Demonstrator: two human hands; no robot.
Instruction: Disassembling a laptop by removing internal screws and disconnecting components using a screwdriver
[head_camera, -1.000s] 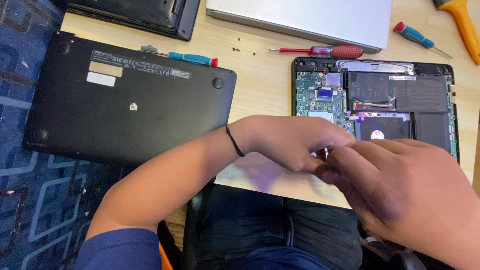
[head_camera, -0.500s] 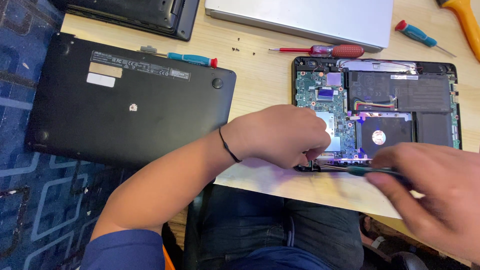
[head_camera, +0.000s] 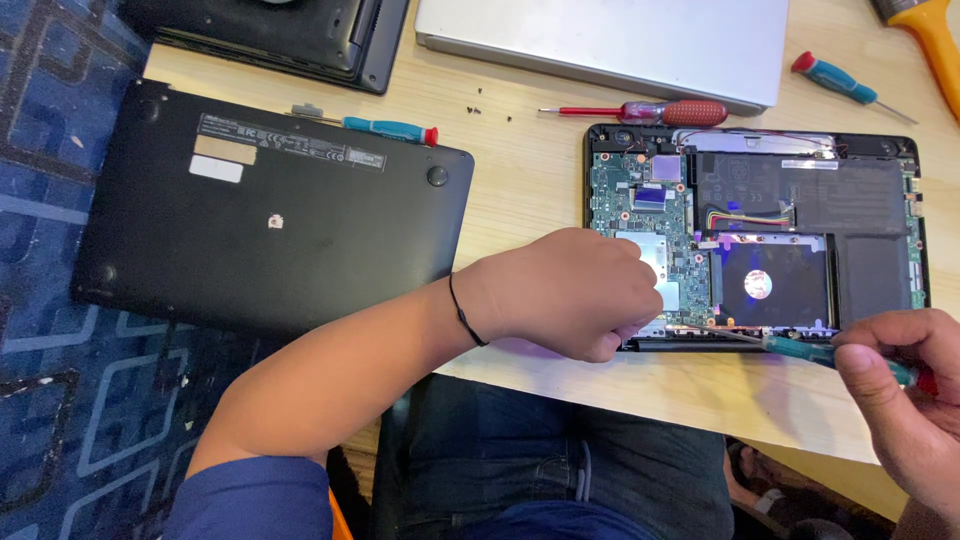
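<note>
The opened laptop (head_camera: 760, 240) lies with its back cover off, its black shell holding a green circuit board (head_camera: 640, 215), a dark battery (head_camera: 800, 190) and a drive bay (head_camera: 770, 280) with a shiny disc. The left hand (head_camera: 570, 290) rests curled on the near edge of that shell, fingers bent under — whether they pinch anything I cannot tell. Just right of it, the right hand (head_camera: 905, 390) closes its fingers around a teal screwdriver (head_camera: 800, 347), whose thin shaft reaches toward the left hand's fingertips. Left of the hands lies the removed black cover (head_camera: 270, 215) on the wooden table (head_camera: 530, 190).
</note>
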